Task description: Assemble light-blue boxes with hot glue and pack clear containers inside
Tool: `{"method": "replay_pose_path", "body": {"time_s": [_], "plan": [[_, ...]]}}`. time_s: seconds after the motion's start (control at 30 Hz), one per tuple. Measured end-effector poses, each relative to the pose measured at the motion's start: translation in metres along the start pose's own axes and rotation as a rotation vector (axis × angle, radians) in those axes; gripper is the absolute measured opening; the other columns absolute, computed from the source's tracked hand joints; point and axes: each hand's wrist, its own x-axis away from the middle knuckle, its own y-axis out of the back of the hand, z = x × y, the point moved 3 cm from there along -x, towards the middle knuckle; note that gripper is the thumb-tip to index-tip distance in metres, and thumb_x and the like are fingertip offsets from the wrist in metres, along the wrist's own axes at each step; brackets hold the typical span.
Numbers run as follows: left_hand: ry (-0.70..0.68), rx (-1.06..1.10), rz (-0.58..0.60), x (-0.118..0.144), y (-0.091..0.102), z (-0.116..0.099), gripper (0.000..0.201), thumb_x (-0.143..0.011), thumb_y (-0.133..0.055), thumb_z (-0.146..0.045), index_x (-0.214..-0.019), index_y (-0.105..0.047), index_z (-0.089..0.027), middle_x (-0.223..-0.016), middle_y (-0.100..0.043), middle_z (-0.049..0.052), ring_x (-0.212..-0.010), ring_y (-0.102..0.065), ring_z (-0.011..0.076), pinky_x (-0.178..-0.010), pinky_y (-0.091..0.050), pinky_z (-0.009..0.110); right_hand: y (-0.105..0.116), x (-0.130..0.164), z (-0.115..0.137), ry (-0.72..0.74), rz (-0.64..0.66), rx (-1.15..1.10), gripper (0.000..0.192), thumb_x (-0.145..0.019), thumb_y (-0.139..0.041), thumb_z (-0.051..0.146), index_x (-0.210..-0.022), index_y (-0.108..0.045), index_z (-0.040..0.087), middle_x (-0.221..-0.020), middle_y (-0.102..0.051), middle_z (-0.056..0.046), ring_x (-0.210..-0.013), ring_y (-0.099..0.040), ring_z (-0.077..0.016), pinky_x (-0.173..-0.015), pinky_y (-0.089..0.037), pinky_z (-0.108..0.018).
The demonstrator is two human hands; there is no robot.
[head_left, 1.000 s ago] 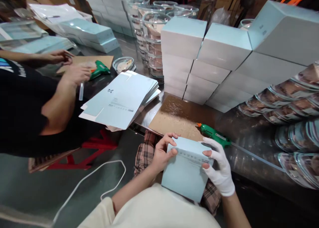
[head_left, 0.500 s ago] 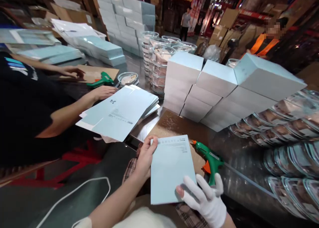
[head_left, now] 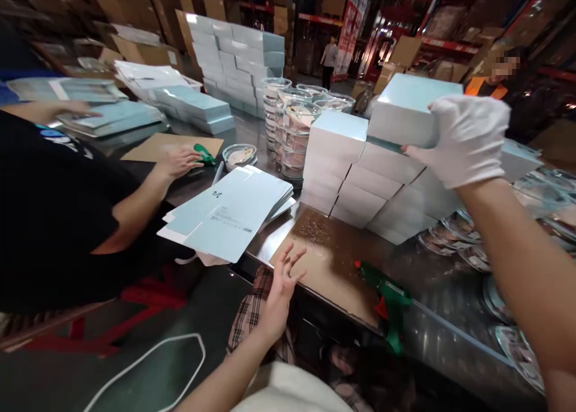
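Observation:
My right hand, in a white glove with bare fingertips showing, grips the right end of a pale blue-and-white box. That box sits on or just above the middle of a stack of similar boxes; contact underneath is hard to make out. My left hand is bare and holds nothing, its fingers spread over the near edge of a brown cardboard sheet. On the sheet's right side lies a green glue gun with an orange-red tip and trigger. Flat printed pale-blue cartons lie left of the sheet.
Clear round containers stand stacked behind the cartons, and more line the right side. A co-worker's arm reaches across the table at left, near another green glue gun. A taller box stack rises at the back.
The pale-blue box has left my lap, and a box is now in my right hand at the stack top. My left hand has let go and opened. The co-worker's hands have moved.

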Motion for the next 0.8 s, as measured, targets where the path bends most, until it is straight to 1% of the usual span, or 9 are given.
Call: {"method": "replay_pose_path", "body": {"time_s": [0.1, 0.2, 0.27, 0.33, 0.43, 0.5, 0.57, 0.67, 0.8], "plan": [[-0.075, -0.129, -0.026, 0.004, 0.011, 0.006, 0.085, -0.089, -0.057, -0.082, -0.152, -0.045, -0.026, -0.148, -0.06, 0.019, -0.142, -0.055, 0.0341, -0.112, -0.049, 0.049, -0.027, -0.015, -0.012, -0.035, 0.081, -0.061, 0.098, -0.097, -0.035, 0.085, -0.138, -0.059, -0.002, -0.137, -0.066, -0.029, -0.134, -0.057, -0.032, -0.118, -0.032, -0.066], [-0.086, -0.363, 0.057, 0.007, 0.006, 0.009, 0.071, -0.09, -0.065, -0.075, -0.137, -0.059, -0.023, -0.13, -0.071, 0.016, -0.117, -0.069, 0.0293, -0.103, -0.055, 0.044, -0.019, 0.019, -0.011, -0.076, 0.063, -0.061, 0.089, -0.099, -0.048, 0.076, -0.155, -0.046, 0.006, -0.157, -0.053, -0.024, -0.144, -0.049, -0.0358, -0.121, -0.028, -0.07], [-0.099, -0.554, 0.251, 0.01, -0.014, 0.016, 0.051, -0.095, -0.066, -0.066, -0.121, -0.069, -0.021, -0.115, -0.076, 0.012, -0.103, -0.072, 0.0258, -0.095, -0.057, 0.039, 0.002, 0.069, -0.006, -0.107, -0.069, -0.06, 0.066, -0.105, -0.054, 0.059, -0.151, -0.054, 0.011, -0.154, -0.058, -0.017, -0.143, -0.051, -0.0338, -0.12, -0.034, -0.062], [-0.168, -0.717, 0.501, 0.017, -0.045, 0.029, 0.042, -0.102, -0.059, -0.059, -0.113, -0.073, -0.021, -0.106, -0.078, 0.011, -0.099, -0.073, 0.025, -0.09, -0.058, 0.037, 0.019, 0.141, 0.0, -0.14, -0.172, -0.119, 0.031, -0.106, -0.058, 0.036, -0.121, -0.073, 0.014, -0.122, -0.077, -0.012, -0.127, -0.066, -0.0272, -0.114, -0.044, -0.049], [-0.325, -0.943, 0.788, 0.029, -0.096, 0.065, 0.049, -0.103, -0.055, -0.057, -0.131, -0.068, -0.02, -0.118, -0.077, 0.015, -0.106, -0.073, 0.0301, -0.09, -0.06, 0.042, 0.015, 0.267, 0.011, -0.089, 0.068, -0.218, 0.018, -0.101, -0.062, 0.031, -0.1, -0.077, 0.022, -0.101, -0.081, -0.007, -0.093, -0.074, -0.022, -0.087, -0.054, -0.036], [-0.418, -1.074, 0.86, 0.034, -0.122, 0.094, 0.063, -0.099, -0.059, -0.063, -0.144, -0.061, -0.019, -0.138, -0.07, 0.02, -0.118, -0.07, 0.0361, -0.096, -0.059, 0.049, 0.004, 0.346, 0.011, -0.131, 0.179, -0.223, 0.026, -0.102, -0.056, 0.03, -0.097, -0.079, 0.02, -0.094, -0.081, -0.009, -0.083, -0.074, -0.0224, -0.077, -0.055, -0.035], [-0.484, -1.134, 0.879, 0.038, -0.14, 0.12, 0.073, -0.096, -0.06, -0.068, -0.151, -0.055, -0.02, -0.157, -0.056, 0.023, -0.134, -0.062, 0.0408, -0.106, -0.055, 0.055, -0.009, 0.408, 0.007, -0.251, 0.285, -0.214, 0.032, -0.102, -0.055, 0.036, -0.102, -0.08, 0.018, -0.1, -0.081, -0.011, -0.086, -0.074, -0.0251, -0.077, -0.055, -0.038], [-0.514, -1.136, 0.886, 0.043, -0.148, 0.145, 0.071, -0.099, -0.057, -0.065, -0.153, -0.054, -0.018, -0.167, -0.044, 0.023, -0.15, -0.049, 0.0405, -0.117, -0.047, 0.057, -0.027, 0.463, 0.004, -0.343, 0.36, -0.214, 0.034, -0.101, -0.055, 0.038, -0.105, -0.081, 0.016, -0.105, -0.081, -0.013, -0.09, -0.073, -0.0271, -0.078, -0.056, -0.039], [-0.485, -1.134, 0.894, 0.044, -0.144, 0.144, 0.056, -0.101, -0.057, -0.044, -0.146, -0.059, -0.011, -0.165, -0.047, 0.024, -0.15, -0.05, 0.0395, -0.119, -0.047, 0.055, -0.049, 0.487, 0.007, -0.431, 0.37, -0.263, 0.034, -0.103, -0.054, 0.037, -0.098, -0.082, 0.017, -0.097, -0.08, -0.013, -0.09, -0.071, -0.0261, -0.079, -0.056, -0.039]]}}
